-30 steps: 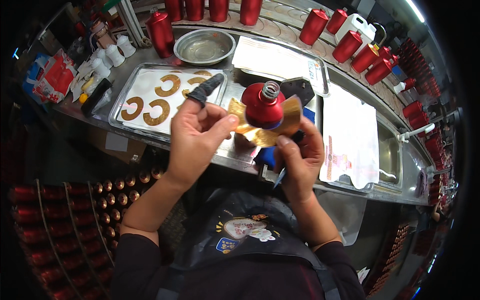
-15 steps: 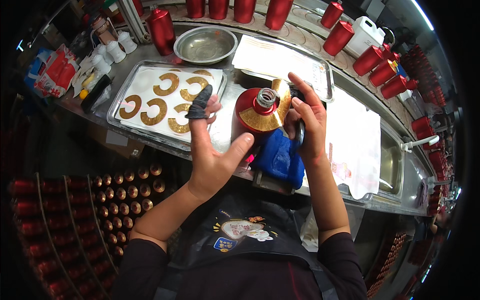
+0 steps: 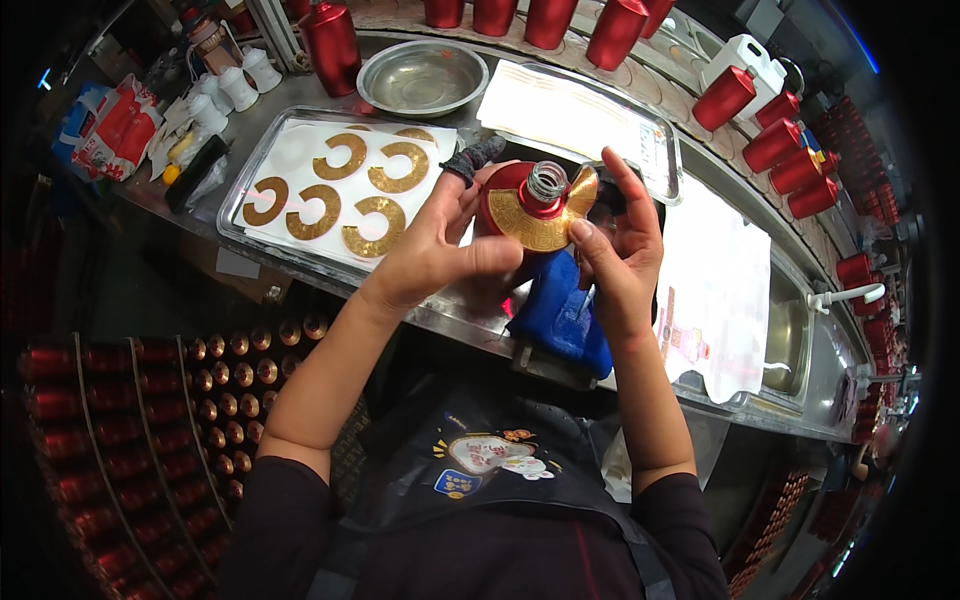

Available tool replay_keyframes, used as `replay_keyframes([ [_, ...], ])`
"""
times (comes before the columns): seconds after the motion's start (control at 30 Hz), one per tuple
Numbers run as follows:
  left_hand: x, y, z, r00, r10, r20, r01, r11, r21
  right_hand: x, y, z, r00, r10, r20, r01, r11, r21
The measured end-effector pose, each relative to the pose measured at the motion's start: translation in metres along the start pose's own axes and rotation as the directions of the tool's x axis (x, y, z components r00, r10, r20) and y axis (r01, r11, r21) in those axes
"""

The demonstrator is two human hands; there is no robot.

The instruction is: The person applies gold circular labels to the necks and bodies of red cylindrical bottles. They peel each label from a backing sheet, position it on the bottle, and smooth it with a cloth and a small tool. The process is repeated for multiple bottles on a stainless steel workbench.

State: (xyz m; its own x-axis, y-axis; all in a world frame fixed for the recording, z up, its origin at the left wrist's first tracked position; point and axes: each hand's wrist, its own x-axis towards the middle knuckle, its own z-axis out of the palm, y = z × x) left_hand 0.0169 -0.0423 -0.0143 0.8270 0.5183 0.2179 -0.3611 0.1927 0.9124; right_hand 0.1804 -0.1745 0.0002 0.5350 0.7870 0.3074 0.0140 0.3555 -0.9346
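A red bottle with a bare threaded glass neck stands upright in front of me. A gold C-shaped label lies round the front of its shoulder, and its right end sticks up away from the bottle. My left hand curves round the bottle's left side, thumb across the front and a black finger cot on the index finger. With the thumb of my right hand I press the label's right part. The right index finger points up; the other right fingers are partly hidden.
Left of the bottle, a metal tray holds several gold C-shaped labels on white sheets. A metal bowl stands behind. A blue cloth pad is just below the bottle. Red bottles line the curved conveyor; a sink is right.
My left hand has moved in from beside the bottle to its left side. My right thumb has come down onto the label, whose raised end now stands lower and nearer the neck.
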Motion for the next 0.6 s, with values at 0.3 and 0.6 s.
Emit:
replay_keyframes([
  [0.3, -0.001, -0.001, 0.024, 0.983, -0.003, -0.184, -0.02, 0.992, -0.123, 0.005, -0.003, 0.005, 0.996, -0.067, 0.051, 0.07, 0.995, -0.068],
  [0.6, -0.001, -0.001, 0.023, 0.983, -0.017, -0.181, -0.008, 0.991, -0.137, 0.007, -0.001, 0.007, 0.996, -0.069, 0.052, 0.07, 0.997, -0.011],
])
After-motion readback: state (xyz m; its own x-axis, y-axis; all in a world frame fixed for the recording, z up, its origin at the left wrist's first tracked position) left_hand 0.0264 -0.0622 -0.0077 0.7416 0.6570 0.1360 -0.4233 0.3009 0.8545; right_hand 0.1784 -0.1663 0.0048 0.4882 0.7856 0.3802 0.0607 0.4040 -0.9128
